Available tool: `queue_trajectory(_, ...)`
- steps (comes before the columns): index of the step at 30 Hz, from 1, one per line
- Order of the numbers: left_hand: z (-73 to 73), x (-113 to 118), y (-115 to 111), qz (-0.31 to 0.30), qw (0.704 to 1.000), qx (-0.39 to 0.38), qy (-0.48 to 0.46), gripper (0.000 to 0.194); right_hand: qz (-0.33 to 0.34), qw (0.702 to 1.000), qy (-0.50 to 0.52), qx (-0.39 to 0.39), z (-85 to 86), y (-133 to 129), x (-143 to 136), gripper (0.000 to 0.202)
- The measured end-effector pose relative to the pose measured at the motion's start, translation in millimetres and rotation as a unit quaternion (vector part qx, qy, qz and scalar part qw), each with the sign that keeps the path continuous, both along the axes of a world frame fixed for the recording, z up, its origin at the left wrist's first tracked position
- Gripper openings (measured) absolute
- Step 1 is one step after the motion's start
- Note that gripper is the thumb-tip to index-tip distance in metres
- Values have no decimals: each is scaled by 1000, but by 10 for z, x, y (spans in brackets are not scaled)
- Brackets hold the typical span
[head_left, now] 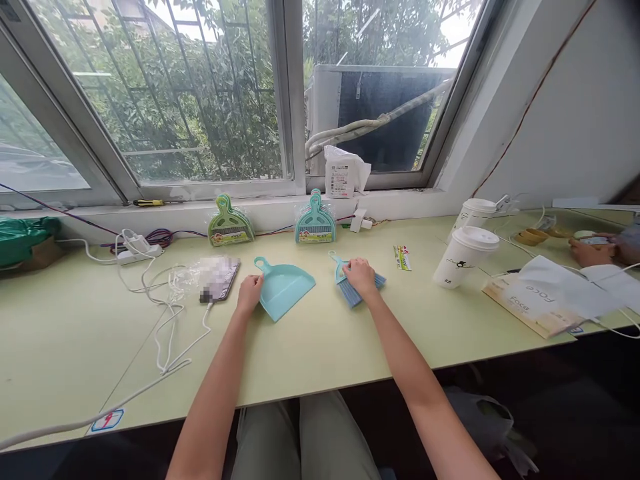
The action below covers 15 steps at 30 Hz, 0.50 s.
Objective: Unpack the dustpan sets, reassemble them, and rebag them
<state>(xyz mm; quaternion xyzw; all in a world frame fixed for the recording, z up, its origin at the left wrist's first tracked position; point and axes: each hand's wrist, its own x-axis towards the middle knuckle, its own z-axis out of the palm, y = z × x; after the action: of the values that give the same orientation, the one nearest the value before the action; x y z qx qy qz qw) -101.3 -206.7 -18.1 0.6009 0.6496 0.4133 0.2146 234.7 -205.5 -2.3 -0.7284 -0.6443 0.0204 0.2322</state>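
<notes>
My left hand [249, 291] rests on the pale green desk [310, 340], fingers curled loosely against the near left edge of a small teal dustpan [283, 287]. I am touching its rim rather than gripping it; the pan lies flat, its handle pointing to about 11 o'clock. My right hand [359, 277] lies palm down over a little blue hand brush [353, 283], fingers bent across the top of it, the bristles fanning out below and to the right of my knuckles. How tightly I have hold of the brush I cannot tell, since my hand covers it. Brush and dustpan are near each other but apart.

At 12 o'clock from the dustpan, leaning against the window ledge, stands a packaged teal dustpan set [315, 227], and at 11 o'clock a packaged green dustpan set [230, 230]. A phone [219, 279] lies just left of my left hand, its white cable [170, 333] looping across the desk toward 8 o'clock. At 3 o'clock from the brush is a small green packet [401, 257], and beyond it a white lidded paper cup [463, 257], with a second cup [475, 213] behind. Far off at 3 o'clock another person's hand [590, 252] rests on the desk.
</notes>
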Motion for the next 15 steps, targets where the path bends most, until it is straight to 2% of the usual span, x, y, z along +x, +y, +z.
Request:
queue_trajectory(3,27,108,-72,19,993,2,120,40,-26,998,-49,-39,-104,24,37,25)
queue_trajectory(6,51,140,-112,44,983,-9,176,40,-37,995,-73,-49,-115,22,30,28)
queue_trajectory(8,56,115,-119,39,978,-18,203,38,-35,995,-76,-51,-101,19,25,27)
queue_trajectory(12,49,105,-131,16,975,-24,219,33,-26,998,-31,-42,-62,17,-34,19)
queue_trajectory(15,29,263,-185,-21,983,-14,180,34,30,999,42,-13,-48,-16,-220,15)
